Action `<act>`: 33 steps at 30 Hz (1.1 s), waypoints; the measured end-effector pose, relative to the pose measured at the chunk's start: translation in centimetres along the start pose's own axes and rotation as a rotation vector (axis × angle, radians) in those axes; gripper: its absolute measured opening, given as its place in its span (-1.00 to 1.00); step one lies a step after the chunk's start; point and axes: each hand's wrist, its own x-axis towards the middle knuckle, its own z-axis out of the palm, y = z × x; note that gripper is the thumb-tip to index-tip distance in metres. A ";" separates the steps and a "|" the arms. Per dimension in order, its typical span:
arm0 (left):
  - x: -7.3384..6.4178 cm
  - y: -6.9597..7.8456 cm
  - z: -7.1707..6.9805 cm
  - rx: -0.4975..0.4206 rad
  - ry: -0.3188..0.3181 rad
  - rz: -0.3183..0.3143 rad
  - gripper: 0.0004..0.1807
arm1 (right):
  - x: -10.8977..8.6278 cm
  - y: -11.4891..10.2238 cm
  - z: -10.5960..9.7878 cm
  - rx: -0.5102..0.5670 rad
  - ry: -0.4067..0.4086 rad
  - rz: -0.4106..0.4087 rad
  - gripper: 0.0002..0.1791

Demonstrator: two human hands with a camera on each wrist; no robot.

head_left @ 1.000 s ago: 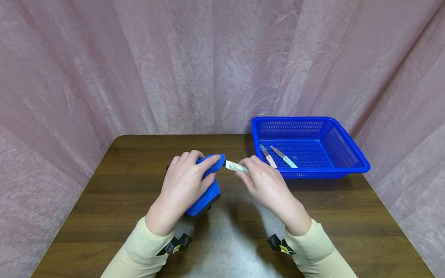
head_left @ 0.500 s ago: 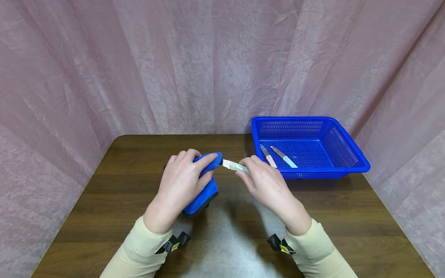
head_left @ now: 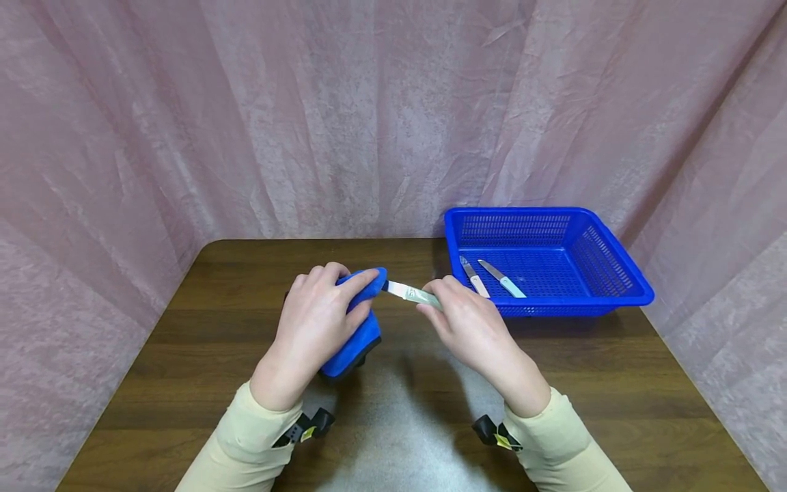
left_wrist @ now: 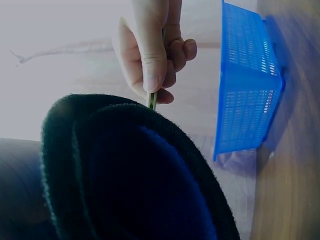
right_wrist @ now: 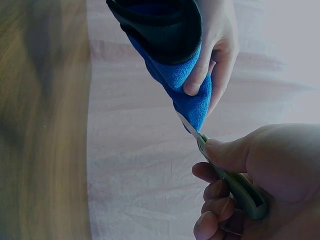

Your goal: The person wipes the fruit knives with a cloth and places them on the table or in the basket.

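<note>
A folded blue cloth with a dark edge (head_left: 359, 345) is pinched in my left hand (head_left: 313, 311), and its fold wraps the tip end of a knife blade (head_left: 396, 289). My right hand (head_left: 464, 318) grips the knife by its pale green handle (right_wrist: 240, 192). In the right wrist view the blade enters the blue cloth (right_wrist: 182, 75) beside the left thumb. The cloth's dark side (left_wrist: 65, 130) fills much of the left wrist view. Both hands are held above the wooden table, and the blade's tip is hidden by the cloth.
A blue plastic basket (head_left: 609, 301) stands at the back right of the table (head_left: 246, 287). Inside it lie a knife with a pink handle (head_left: 478, 283) and one with a light blue handle (head_left: 510, 285). A pink curtain (head_left: 307, 123) hangs behind the table.
My left hand has slid the cloth slightly left and away along the blade toward its tip, baring more of the metal. The right hand and knife have stayed nearly still.
</note>
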 end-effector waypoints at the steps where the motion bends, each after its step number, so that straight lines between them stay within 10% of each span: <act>1: 0.0 0.0 0.0 0.000 -0.001 -0.002 -0.51 | 0.0 0.0 0.0 -0.002 0.001 0.000 -0.81; 33: 0.1 -1.6 -0.5 -0.002 -0.042 -0.084 -0.50 | 0.0 0.1 -0.1 -0.012 0.028 -0.014 -0.82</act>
